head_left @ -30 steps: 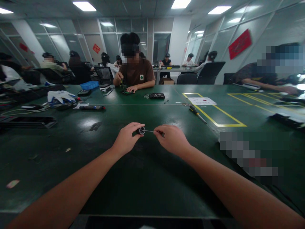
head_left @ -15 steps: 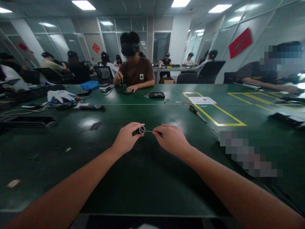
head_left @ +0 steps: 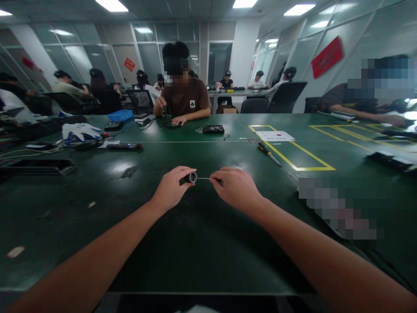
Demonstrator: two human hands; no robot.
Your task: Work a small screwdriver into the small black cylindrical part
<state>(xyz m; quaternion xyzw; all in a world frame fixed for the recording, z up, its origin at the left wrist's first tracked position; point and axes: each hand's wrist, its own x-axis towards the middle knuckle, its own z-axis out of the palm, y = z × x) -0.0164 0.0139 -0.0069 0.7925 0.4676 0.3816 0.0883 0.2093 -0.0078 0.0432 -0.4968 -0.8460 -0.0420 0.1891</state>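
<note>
Over the green table, my left hand point(head_left: 172, 186) pinches a small dark round part point(head_left: 193, 177) with a pale ring-shaped end turned toward me. My right hand point(head_left: 235, 184) faces it from the right, thumb and fingertips closed on a thin, straight, light-coloured rod point(head_left: 203, 178). The rod's free end reaches the round part's rim; whether it goes inside I cannot tell. Most of the round part's body is hidden by my left fingers.
A yellow-and-black screwdriver point(head_left: 269, 153) and a white sheet point(head_left: 276, 136) lie ahead to the right. On the left are a black pen-like tool point(head_left: 124, 146), white gloves point(head_left: 80, 131) and a blue basket point(head_left: 120, 115). Across the table, a person in a brown shirt point(head_left: 185, 98) works with a tool.
The view has shifted slightly. My hands keep almost the same pose, with the gap between the round part and my right fingertips a little wider.
</note>
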